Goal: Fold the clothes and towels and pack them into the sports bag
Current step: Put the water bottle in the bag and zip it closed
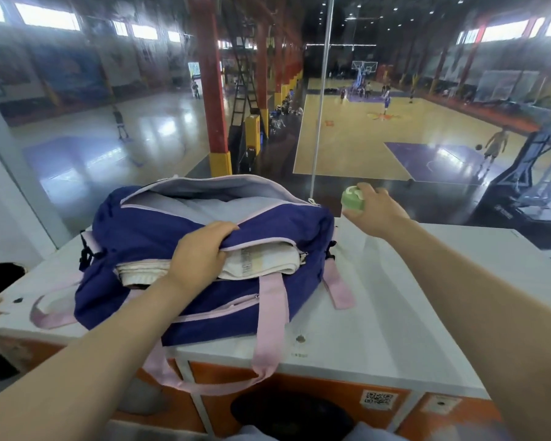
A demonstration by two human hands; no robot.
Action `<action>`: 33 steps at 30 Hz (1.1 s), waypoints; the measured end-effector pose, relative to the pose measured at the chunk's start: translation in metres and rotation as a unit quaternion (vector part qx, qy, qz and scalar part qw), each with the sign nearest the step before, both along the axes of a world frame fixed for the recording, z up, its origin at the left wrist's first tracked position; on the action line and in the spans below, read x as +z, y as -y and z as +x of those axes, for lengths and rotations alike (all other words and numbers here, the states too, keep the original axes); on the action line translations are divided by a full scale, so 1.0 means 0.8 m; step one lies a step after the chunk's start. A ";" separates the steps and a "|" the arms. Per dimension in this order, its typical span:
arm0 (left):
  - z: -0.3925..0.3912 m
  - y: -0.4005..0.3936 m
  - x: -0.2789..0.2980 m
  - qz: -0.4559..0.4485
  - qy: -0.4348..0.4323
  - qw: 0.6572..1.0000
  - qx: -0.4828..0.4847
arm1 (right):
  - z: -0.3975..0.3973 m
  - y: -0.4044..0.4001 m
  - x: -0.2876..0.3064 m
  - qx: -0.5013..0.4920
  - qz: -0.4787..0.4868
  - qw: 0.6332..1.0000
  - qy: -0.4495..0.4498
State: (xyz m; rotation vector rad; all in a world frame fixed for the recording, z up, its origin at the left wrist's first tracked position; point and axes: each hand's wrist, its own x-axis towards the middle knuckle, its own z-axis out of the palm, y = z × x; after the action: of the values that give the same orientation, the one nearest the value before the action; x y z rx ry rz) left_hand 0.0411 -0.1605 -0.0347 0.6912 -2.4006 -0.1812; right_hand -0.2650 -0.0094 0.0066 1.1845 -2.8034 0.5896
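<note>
While left hand (201,254) grips sports bag (204,249) flap | right hand (376,211) holds green bottle (353,200) beside it

Both my forearms bare, reaching forward from the lower frame edge. My left hand (201,254): back up, fingers curled over a fabric edge and gripping it, thumb side toward me. My right arm stretched farther out and to the right; right hand (374,210) wrapped round a small green object, knuckles up, wrist straight.

Basketball court (379,135) beyond glass; red pillar (212,74)
</note>
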 end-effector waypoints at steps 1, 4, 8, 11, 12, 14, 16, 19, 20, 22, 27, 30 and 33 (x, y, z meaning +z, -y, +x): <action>-0.003 -0.007 0.000 0.002 -0.006 1.000 -0.010 | 0.001 -0.001 0.000 0.002 -0.009 1.000 0.002; -0.013 -0.032 0.000 0.006 -0.017 0.999 -0.043 | 0.004 -0.008 0.007 -0.021 -0.046 0.999 0.003; -0.032 -0.059 -0.001 0.020 -0.012 0.998 -0.066 | 0.016 -0.024 0.045 -0.063 -0.145 0.986 -0.046; -0.048 -0.074 -0.002 0.033 -0.022 0.996 -0.078 | 0.039 -0.041 0.085 -0.040 -0.225 0.969 -0.089; -0.051 -0.077 -0.003 0.047 -0.029 0.995 -0.077 | 0.050 -0.045 0.095 -0.017 -0.249 0.965 -0.085; -0.056 -0.083 -0.003 0.071 -0.042 0.994 -0.072 | 0.078 -0.050 0.109 0.050 -0.283 0.957 -0.047; -0.059 -0.088 0.000 0.077 -0.052 0.993 -0.070 | 0.108 -0.044 0.109 0.121 -0.277 0.953 -0.010; -0.055 -0.092 0.002 0.062 -0.059 0.994 -0.074 | 0.134 -0.019 0.090 0.207 -0.221 0.953 -0.003; -0.053 -0.091 0.002 0.054 -0.056 0.994 -0.077 | 0.139 -0.009 0.084 0.225 -0.203 0.953 -0.003; -0.048 -0.090 0.002 0.031 -0.056 0.995 -0.081 | 0.144 0.006 0.078 0.240 -0.191 0.952 -0.007; -0.045 -0.082 0.019 -0.036 -0.084 0.993 -0.072 | 0.148 0.041 0.084 0.271 -0.172 0.945 -0.064; -0.039 -0.080 0.039 -0.052 -0.045 0.994 -0.084 | 0.141 0.061 0.069 0.298 -0.114 0.942 -0.102; -0.024 -0.049 0.074 0.025 0.159 0.966 -0.204 | 0.129 0.072 0.063 0.293 -0.115 0.948 -0.051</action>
State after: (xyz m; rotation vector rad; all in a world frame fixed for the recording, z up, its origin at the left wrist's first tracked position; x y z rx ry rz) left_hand 0.0221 -0.1214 0.0246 0.2486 -2.8377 -0.3235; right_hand -0.1619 -0.0672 0.0567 1.9265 -2.1940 0.8238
